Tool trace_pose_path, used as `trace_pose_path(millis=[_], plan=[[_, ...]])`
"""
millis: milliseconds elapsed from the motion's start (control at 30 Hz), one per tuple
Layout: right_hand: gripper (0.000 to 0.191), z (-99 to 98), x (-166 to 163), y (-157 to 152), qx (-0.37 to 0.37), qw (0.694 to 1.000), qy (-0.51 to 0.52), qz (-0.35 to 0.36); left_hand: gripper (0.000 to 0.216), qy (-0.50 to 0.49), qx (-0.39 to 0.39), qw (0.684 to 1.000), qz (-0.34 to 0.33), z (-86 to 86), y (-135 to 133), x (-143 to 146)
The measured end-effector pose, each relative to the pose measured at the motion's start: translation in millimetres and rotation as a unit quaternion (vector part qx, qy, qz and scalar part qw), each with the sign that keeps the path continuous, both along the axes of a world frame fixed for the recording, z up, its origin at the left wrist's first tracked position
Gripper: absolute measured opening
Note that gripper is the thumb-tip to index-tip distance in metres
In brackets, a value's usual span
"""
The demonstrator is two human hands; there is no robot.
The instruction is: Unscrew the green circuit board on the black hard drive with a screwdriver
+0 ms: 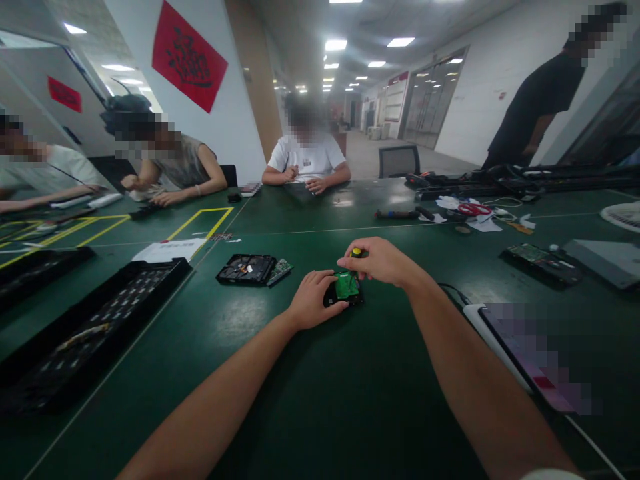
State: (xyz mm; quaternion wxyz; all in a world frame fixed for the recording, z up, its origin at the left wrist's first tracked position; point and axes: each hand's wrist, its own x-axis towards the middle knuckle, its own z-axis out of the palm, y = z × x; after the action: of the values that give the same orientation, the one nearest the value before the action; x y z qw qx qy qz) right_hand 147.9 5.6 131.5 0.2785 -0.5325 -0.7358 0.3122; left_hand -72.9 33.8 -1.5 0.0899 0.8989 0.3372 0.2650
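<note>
A black hard drive (356, 300) with a green circuit board (346, 285) facing up lies on the table in front of me. My left hand (313, 303) grips it from the left, thumb along the near edge and fingers at the far edge. Above the drive's far right part, my right hand (383, 261) is closed around a screwdriver (357, 253) with a yellow top. The fingers hide most of the tool, and I cannot tell where its tip is. Left of my hands sits another black drive unit (246, 269), with a loose circuit board (280, 271) leaning by it.
Long black trays (100, 327) with small parts stand on the left of the green table (320, 413). To my right are a phone-like device (525, 353), a drive with a board (543, 262) and a grey box (603, 263). Co-workers (306, 157) sit opposite; one person (535, 100) stands.
</note>
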Motion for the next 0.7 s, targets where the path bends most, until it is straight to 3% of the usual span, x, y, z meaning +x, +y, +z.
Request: trace_pose_path(millis=[333, 567, 700], plan=[[0.030, 14.0, -8.6, -9.7, 0.049, 0.993, -0.097, -0.043, 0.062, -0.003, -0.003, 1.000, 0.000, -0.4, 0.1, 0.2], [0.028, 12.6, -6.7, -7.8, 0.066, 0.989, -0.123, -0.043, 0.063, -0.003, 0.000, 1.000, 0.001, -1.7, 1.0, 0.0], [0.031, 10.1, -4.0, -4.5, 0.116, 0.976, -0.175, -0.057, 0.063, -0.004, 0.000, 1.000, 0.003, -2.9, 1.5, -0.2]])
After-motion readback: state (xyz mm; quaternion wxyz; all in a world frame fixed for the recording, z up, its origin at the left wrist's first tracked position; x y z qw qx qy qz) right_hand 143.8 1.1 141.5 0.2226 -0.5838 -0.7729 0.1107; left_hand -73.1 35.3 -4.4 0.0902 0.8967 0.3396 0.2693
